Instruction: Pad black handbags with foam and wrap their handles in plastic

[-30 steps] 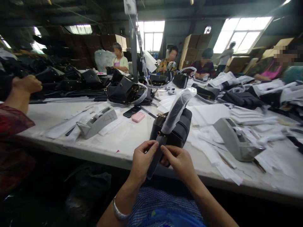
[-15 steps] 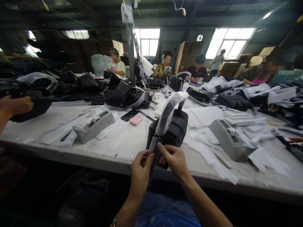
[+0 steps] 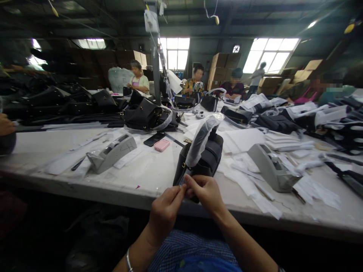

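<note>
A black handbag stands at the table's front edge, its arched handle wrapped in whitish clear plastic. A brass-coloured ring shows at the handle's near base. My left hand is closed, its fingertips pinching a bit of clear plastic film against the bag's near side. Against it my right hand is closed too, thumb and curled fingers gripping the bag's near end just below the handle. The two sets of fingertips meet and hide most of what lies between them.
Grey tape dispensers stand left and right of the bag. A phone and a pink case lie behind. Foam sheets and more black handbags cover the table. Co-workers sit opposite; another person's hand is far left.
My left hand has turned and moved slightly left, its fingertips now against my right ones. The dark strap formerly between my hands is mostly hidden. The co-worker's hand and bag at left have moved outward.
</note>
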A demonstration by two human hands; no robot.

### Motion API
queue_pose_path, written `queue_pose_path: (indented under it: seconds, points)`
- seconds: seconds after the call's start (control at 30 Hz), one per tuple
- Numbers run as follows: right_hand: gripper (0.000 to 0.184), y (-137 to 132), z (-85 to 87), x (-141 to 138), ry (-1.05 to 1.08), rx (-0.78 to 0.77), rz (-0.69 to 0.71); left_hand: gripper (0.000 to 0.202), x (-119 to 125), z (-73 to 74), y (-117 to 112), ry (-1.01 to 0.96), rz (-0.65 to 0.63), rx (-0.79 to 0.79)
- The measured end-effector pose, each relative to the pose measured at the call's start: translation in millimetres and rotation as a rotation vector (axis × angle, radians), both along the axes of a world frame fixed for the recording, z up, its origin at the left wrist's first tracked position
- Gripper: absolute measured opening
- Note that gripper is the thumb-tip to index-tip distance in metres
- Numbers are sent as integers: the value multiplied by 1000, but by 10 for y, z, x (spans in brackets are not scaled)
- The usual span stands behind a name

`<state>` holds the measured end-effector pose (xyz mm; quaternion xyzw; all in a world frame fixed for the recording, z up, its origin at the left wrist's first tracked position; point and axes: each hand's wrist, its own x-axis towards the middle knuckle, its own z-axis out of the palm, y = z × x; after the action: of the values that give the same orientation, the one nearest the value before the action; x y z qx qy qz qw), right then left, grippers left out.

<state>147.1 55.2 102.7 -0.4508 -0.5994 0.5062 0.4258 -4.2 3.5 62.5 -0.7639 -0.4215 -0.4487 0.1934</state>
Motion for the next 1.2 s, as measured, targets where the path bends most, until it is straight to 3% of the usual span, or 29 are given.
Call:
queue_pose_path:
  seconds: [0.1, 0.2, 0.27, 0.4, 0.53, 0.6, 0.73, 0.8, 0.83, 0.97, 1.07, 1.13, 1.2]
  points:
    - [49, 0, -9, -12, 3, -6, -2, 33, -45, 24, -22, 52, -52, 19]
    - [49, 27, -13, 7, 97, -84, 34, 35, -68, 45, -92, -6, -169, -71]
    - [48, 48, -6, 33, 97, -108, 50, 30, -85, 80, -144, -188, -170, -204]
    - [49, 71, 3, 55, 0, -46, 46, 23, -68, 190, -138, -773, 31, -596]
    - [50, 74, -4, 28, -104, 92, 24, 35, 85, 226, -17, -1074, -183, -1015]
    - [50, 65, -3, 34, -145, 148, 40, 40, 180, 200, 6, -1177, -227, -1078]
    - [47, 72, 31, 243, -157, 144, 240, 50, 283, 102, -40, -1253, -137, -1045]
    - [44, 137, 80, 534, -176, 181, 216, 55, 277, 48, -55, -1290, -81, -1013]
    - [42, 192, 116, 742, -212, 235, 124, 58, 265, 24, -55, -1302, -49, -1006]
    - [26, 523, 291, 1896, -523, 460, -522, 67, 223, -46, -33, -1289, 40, -1022]
    - [23, 784, 326, 2740, -638, 252, -811, 67, 223, -68, -18, -1273, 38, -1024]
    - [13, 896, 268, 3105, -621, 111, -846, 69, 233, -69, -11, -1289, 43, -1024]
    - [22, 952, 174, 3291, -570, 0, -832, 71, 240, -65, -7, -1289, 49, -1044]
